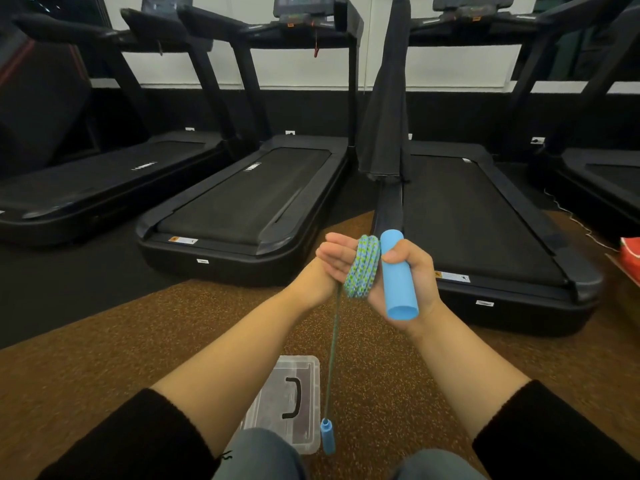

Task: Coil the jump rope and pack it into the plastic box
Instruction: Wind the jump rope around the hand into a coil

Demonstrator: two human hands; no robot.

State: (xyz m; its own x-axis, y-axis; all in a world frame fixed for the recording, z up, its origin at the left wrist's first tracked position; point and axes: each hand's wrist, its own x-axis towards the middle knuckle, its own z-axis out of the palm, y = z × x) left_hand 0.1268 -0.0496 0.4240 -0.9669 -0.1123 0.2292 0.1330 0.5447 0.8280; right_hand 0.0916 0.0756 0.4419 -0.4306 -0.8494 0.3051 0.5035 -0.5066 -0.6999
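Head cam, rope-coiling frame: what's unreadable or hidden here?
- Plastic box: near end hidden by the person's knee; contents unclear through the lid.
- Left hand: fingers hidden behind the rope coil.
- Right hand: palm covered by the blue handle.
- Hanging handle: blurred.
- Treadmill label: too small to read.

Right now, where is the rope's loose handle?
The small blue handle dangles low at centre on the rope, beside the clear plastic box on the floor.
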